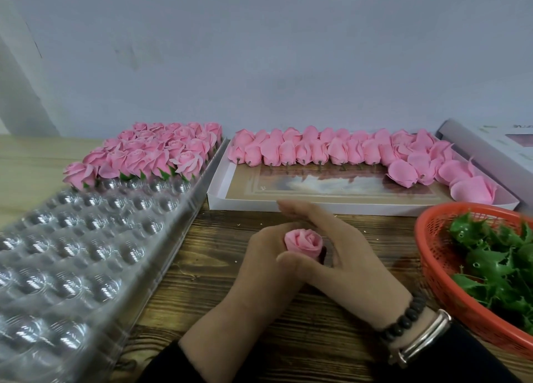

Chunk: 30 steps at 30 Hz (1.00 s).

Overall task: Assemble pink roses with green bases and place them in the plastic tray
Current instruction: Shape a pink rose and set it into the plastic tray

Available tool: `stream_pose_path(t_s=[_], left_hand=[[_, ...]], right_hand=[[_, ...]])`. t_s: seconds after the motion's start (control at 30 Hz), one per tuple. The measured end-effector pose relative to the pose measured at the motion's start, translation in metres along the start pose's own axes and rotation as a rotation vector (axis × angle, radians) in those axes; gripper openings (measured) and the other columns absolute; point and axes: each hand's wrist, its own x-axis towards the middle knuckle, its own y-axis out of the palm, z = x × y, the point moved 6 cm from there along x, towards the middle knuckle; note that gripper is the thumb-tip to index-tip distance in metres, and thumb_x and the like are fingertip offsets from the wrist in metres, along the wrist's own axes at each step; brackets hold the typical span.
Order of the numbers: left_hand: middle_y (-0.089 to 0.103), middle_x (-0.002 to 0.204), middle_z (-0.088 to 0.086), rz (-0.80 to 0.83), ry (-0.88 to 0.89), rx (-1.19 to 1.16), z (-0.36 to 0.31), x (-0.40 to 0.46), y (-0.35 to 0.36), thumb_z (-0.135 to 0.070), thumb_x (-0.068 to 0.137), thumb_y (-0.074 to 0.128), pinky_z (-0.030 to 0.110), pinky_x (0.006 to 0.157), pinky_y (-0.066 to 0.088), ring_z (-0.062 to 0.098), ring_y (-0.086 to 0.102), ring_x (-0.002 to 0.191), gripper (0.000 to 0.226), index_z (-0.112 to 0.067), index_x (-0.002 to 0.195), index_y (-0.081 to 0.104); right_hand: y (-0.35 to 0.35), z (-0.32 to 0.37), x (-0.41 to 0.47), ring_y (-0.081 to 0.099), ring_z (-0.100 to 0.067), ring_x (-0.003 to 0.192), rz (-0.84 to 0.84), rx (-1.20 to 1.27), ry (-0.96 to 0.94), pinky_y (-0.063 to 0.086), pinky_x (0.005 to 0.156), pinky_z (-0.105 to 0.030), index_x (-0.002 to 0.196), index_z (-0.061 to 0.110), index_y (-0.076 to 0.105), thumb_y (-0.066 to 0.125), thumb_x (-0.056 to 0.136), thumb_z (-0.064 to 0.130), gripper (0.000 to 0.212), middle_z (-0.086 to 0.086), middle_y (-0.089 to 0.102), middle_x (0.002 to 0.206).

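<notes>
A pink rose (303, 242) stands upright between both hands over the wooden table, its bloom facing up. My left hand (259, 255) grips it from the left and below, with the fingers hidden. My right hand (350, 255) reaches across from the right, thumb on the front of the rose and straight fingers behind it. Any green base on this rose is hidden. The clear plastic tray (86, 238) lies at the left, with several finished roses (150, 152) filling its far rows. Green bases (490, 264) sit in an orange basket (432, 270) at the right.
A white shallow box (225, 192) behind my hands holds several loose pink rose heads (331, 150) along its back and right side. A flat box lid (490, 149) leans at the far right. A grey wall closes off the back of the table.
</notes>
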Motion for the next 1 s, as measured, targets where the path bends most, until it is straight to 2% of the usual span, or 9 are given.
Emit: stream_pose_path(t_s=[0.17, 0.27, 0.33, 0.43, 0.5, 0.57, 0.63, 0.8, 1.0], left_hand=[[0.067, 0.086, -0.004, -0.105, 0.121, 0.202, -0.014, -0.002, 0.007, -0.008, 0.088, 0.058, 0.019, 0.071, 0.052, 0.004, 0.063, 0.083, 0.009, -0.012, 0.089, 0.066], [0.053, 0.079, -0.023, -0.066, 0.083, 0.096, -0.019, -0.002, 0.009, -0.002, 0.085, 0.06, -0.001, 0.067, 0.039, -0.022, 0.051, 0.08, 0.021, -0.023, 0.089, 0.058], [0.046, 0.08, -0.028, 0.04, 0.005, 0.027, -0.013, -0.003, 0.012, -0.001, 0.08, 0.064, -0.004, 0.065, 0.036, -0.03, 0.045, 0.075, 0.033, -0.029, 0.088, 0.049], [0.045, 0.078, -0.025, 0.197, -0.046, 0.082, -0.011, -0.004, 0.02, 0.003, 0.08, 0.06, 0.002, 0.068, 0.043, -0.011, 0.052, 0.075, 0.028, -0.018, 0.095, 0.05], [0.055, 0.058, -0.016, 0.2, -0.096, -0.019, -0.012, -0.006, 0.02, 0.003, 0.082, 0.057, 0.012, 0.05, 0.046, 0.003, 0.057, 0.055, 0.019, -0.015, 0.081, 0.052], [0.058, 0.052, -0.016, 0.135, -0.098, -0.063, -0.015, -0.005, 0.015, 0.002, 0.083, 0.058, 0.01, 0.044, 0.04, -0.001, 0.055, 0.048, 0.024, -0.018, 0.07, 0.053], [0.06, 0.053, -0.019, 0.064, -0.074, -0.1, -0.015, -0.004, 0.009, 0.001, 0.083, 0.06, 0.007, 0.049, 0.04, -0.007, 0.056, 0.054, 0.03, -0.024, 0.067, 0.056], [0.062, 0.067, -0.013, -0.035, 0.006, 0.014, -0.014, -0.003, -0.001, -0.009, 0.085, 0.063, 0.007, 0.06, 0.044, -0.007, 0.06, 0.07, 0.028, -0.033, 0.072, 0.058], [0.063, 0.07, -0.015, -0.133, 0.014, 0.168, -0.012, -0.006, 0.004, -0.012, 0.089, 0.056, 0.006, 0.058, 0.043, -0.011, 0.056, 0.067, 0.028, -0.032, 0.069, 0.057]], right_hand=[[0.005, 0.008, 0.0, 0.058, 0.007, 0.094, -0.194, 0.046, -0.042, 0.045, 0.082, -0.017, 0.11, 0.032, 0.064, 0.037, 0.082, 0.057, 0.047, 0.027, 0.063, 0.093], [0.008, 0.007, 0.003, 0.055, 0.006, 0.104, -0.163, -0.035, -0.03, 0.042, 0.095, -0.019, 0.1, 0.023, 0.07, 0.041, 0.087, 0.042, 0.038, 0.019, 0.065, 0.106], [0.008, 0.004, 0.005, 0.051, 0.008, 0.111, -0.057, -0.051, 0.0, 0.039, 0.101, -0.021, 0.099, 0.025, 0.071, 0.039, 0.086, 0.036, 0.036, 0.019, 0.064, 0.11], [0.012, 0.003, 0.004, 0.054, 0.007, 0.109, 0.076, -0.094, 0.006, 0.042, 0.099, -0.022, 0.102, 0.027, 0.07, 0.04, 0.087, 0.034, 0.034, 0.021, 0.063, 0.108], [0.012, 0.003, 0.002, 0.063, -0.003, 0.099, 0.093, -0.062, 0.04, 0.052, 0.087, -0.03, 0.103, 0.033, 0.068, 0.042, 0.089, 0.036, 0.03, 0.02, 0.063, 0.11], [0.008, 0.002, 0.002, 0.062, -0.001, 0.097, 0.041, -0.037, 0.038, 0.052, 0.085, -0.025, 0.103, 0.04, 0.065, 0.046, 0.084, 0.041, 0.027, 0.019, 0.065, 0.107], [0.004, -0.001, 0.002, 0.058, 0.007, 0.102, 0.013, -0.016, 0.024, 0.046, 0.089, -0.015, 0.106, 0.044, 0.061, 0.053, 0.079, 0.045, 0.028, 0.02, 0.066, 0.106], [0.0, -0.009, 0.001, 0.054, 0.011, 0.106, 0.007, 0.064, 0.05, 0.043, 0.09, -0.01, 0.12, 0.047, 0.048, 0.065, 0.062, 0.061, 0.062, 0.023, 0.061, 0.114], [0.004, 0.004, 0.001, 0.055, 0.01, 0.105, -0.169, 0.099, -0.018, 0.042, 0.088, -0.009, 0.112, 0.04, 0.058, 0.043, 0.076, 0.062, 0.044, 0.021, 0.064, 0.11]])
